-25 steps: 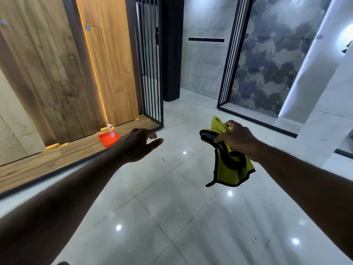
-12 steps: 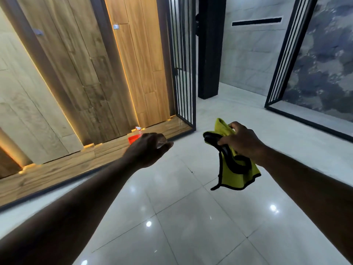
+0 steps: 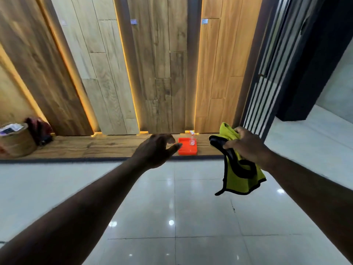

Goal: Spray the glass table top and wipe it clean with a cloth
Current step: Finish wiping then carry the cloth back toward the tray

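Left hand (image 3: 155, 150) reaches forward, fingers loosely spread, holding nothing; right hand (image 3: 248, 148) grips the cloth (image 3: 240, 178).

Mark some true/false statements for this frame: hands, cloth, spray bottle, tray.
1. The right hand grips a yellow cloth with black trim. True.
2. The left hand holds the spray bottle. False: the left hand is open and empty, and the spray bottle stands in the red tray.
3. The spray bottle stands upright. True.
4. The red tray sits inside the woven basket. False: it sits on the wooden ledge, well to the right of the woven basket.
5. The woven basket stands at the left end of the wooden ledge. True.
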Motion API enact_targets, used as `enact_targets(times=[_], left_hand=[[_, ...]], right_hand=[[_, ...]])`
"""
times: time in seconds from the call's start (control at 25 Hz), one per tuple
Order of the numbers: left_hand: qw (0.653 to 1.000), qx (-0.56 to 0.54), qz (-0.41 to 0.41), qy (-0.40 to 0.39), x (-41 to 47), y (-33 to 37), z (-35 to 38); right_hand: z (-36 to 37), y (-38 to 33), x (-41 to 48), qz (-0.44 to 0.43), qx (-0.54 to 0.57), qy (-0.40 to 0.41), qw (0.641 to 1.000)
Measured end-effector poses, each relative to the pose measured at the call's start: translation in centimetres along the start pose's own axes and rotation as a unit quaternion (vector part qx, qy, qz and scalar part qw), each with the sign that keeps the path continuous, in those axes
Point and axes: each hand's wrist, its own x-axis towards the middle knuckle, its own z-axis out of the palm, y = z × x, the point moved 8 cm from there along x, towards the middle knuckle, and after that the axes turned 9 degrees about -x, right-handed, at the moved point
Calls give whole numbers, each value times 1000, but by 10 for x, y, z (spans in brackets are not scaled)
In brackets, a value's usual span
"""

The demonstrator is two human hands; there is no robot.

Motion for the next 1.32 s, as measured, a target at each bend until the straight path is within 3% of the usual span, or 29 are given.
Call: enact_targets(times=[0.2, 0.48, 0.88, 1.32], left_hand=[[999, -19, -15, -29, 126, -69, 3], [999, 16, -3, -32, 321, -105, 9], [996, -4, -39, -76, 607, -170, 119], [975, -89, -183, -95, 794, -357, 240]], right_hand=[[28, -36, 149, -2, 6, -32, 999], [7, -55, 331, -12, 0, -23, 1000], [30, 13, 647, 25, -8, -59, 998], [189, 53, 916, 112, -52, -212, 969]])
